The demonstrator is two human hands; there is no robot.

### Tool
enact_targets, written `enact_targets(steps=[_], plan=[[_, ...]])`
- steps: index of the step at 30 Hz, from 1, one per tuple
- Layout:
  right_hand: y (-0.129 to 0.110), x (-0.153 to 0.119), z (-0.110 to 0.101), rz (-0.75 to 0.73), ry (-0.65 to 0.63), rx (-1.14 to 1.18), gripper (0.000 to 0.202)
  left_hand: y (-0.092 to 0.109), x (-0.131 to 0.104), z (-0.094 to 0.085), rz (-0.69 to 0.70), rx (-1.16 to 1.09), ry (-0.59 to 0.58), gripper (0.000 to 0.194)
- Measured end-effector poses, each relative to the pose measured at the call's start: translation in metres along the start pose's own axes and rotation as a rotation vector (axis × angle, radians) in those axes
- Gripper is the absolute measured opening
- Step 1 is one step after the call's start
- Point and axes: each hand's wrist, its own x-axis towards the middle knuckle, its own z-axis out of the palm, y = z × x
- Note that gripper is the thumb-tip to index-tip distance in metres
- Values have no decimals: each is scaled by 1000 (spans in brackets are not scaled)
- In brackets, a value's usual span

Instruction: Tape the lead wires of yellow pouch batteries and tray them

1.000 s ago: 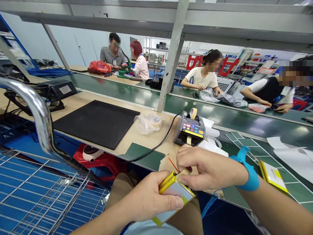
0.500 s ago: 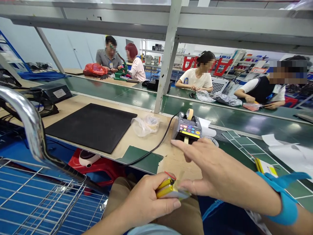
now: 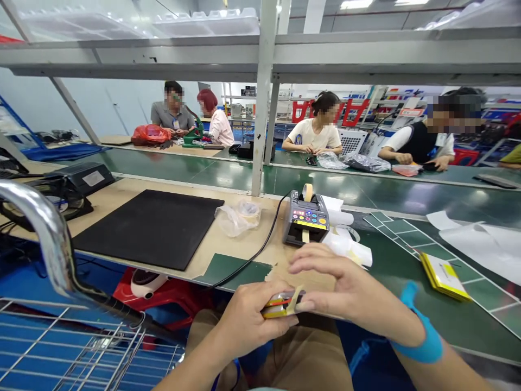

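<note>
My left hand (image 3: 256,315) is closed around a small battery pack (image 3: 274,311) with silvery faces, yellow edges and a red wire. A strip of beige tape (image 3: 294,302) sits at the pack's right end. Beside that end is my right hand (image 3: 334,277); its fingers are stretched out and its thumb tip is at the tape. Whether the thumb presses on the tape or only lies close, I cannot tell. A blue band (image 3: 421,331) circles the right wrist. Beyond the hands stands a tape dispenser (image 3: 307,217), with a short tape end (image 3: 305,236) sticking out of its front.
More yellow-edged battery packs (image 3: 444,276) lie on the green surface at right, near white paper (image 3: 480,244). A black mat (image 3: 152,228), a plastic bag (image 3: 238,218) and a black cable (image 3: 260,247) are at left. A wire cart (image 3: 89,336) flanks me. Several co-workers sit across the line.
The view has tilted up and shifted right. My right hand's fingers have drawn back from the dispenser's front. The tape strip now lies closer against the battery pack's end.
</note>
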Motion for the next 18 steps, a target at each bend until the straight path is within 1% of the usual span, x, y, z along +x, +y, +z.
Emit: enact_targets(steps=[1,3,4,6,8,9,13,15,18], plan=[[-2,4,1,-5,-45,58,28,0,-1,2,5,24,7,20],[-3,8,8,1,-74,180,22,-1,-2,5,3,55,24,19],[-2,8,12,7,-63,238,18,-2,-3,7,0,62,35,19],[0,5,21,-8,-1,335,11,-3,-3,8,-10,66,33,17],[4,2,30,-63,71,388,5,-2,-2,8,-8,76,25,16],[5,1,33,-98,111,395,2,-2,-2,8,-6,82,23,16],[6,-4,42,-220,239,328,13,-2,-1,7,10,83,33,17],[5,-6,43,-232,263,299,16,-4,-1,8,35,98,34,18],[2,-8,43,-223,258,267,13,-8,-1,10,86,102,50,17]])
